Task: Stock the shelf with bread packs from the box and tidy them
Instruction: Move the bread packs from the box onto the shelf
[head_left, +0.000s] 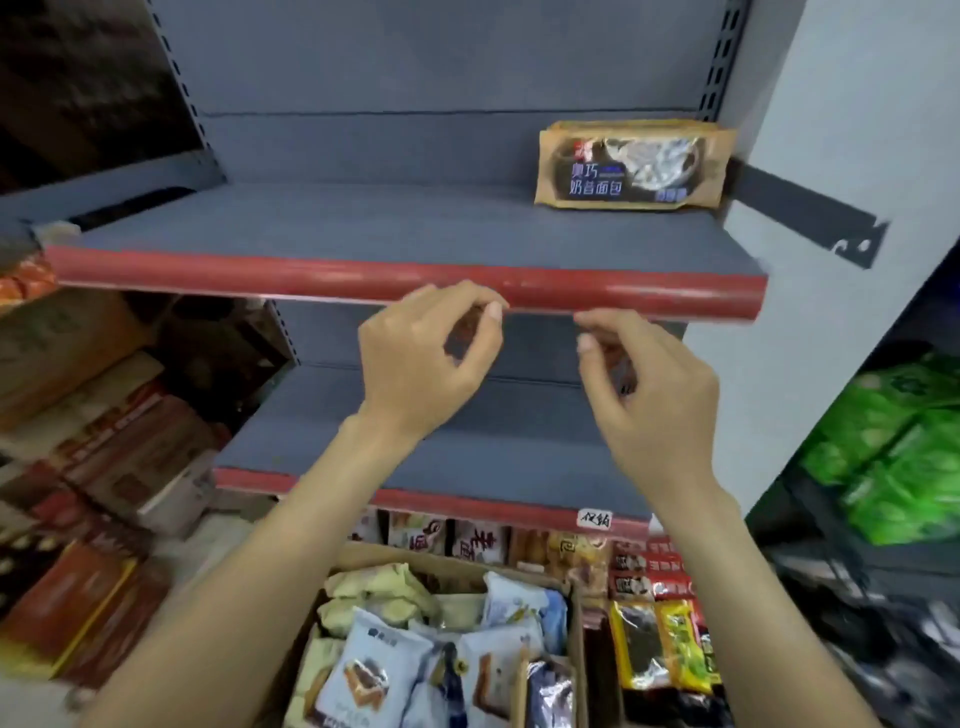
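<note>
A person stocking a shop stands before a grey metal shelf with a red front strip (405, 223), both bare forearms raised; one brown rectangular pack of bread with a dark printed panel (631, 165) already sits on the upper board, pushed to the far right against the upright and well back from the edge, a placement that probably starts a row from that end and leaves the rest of the board bare for more.

The supply waits below: an open brown cardboard box (363, 558) near the person's waist, crammed with loose pale blue, white and cream bread packs (374, 670) lying at all angles; the lower grey board above it looks bare.

The left hand (426, 358) hangs just under the red strip, wrist bent, fingers curled inward with the thumb tip close to the forefinger; the right hand (649, 389) mirrors it a little lower and to the right, fingers likewise curled; both are narrowly closed yet appear to hold nothing, though motion blur makes a thin scrap between the fingertips impossible to rule out.

Neither hand touches the shelved pack, which stands well apart, above and to the right; the pose suggests hands between one placement and the next reach into the box.
</note>
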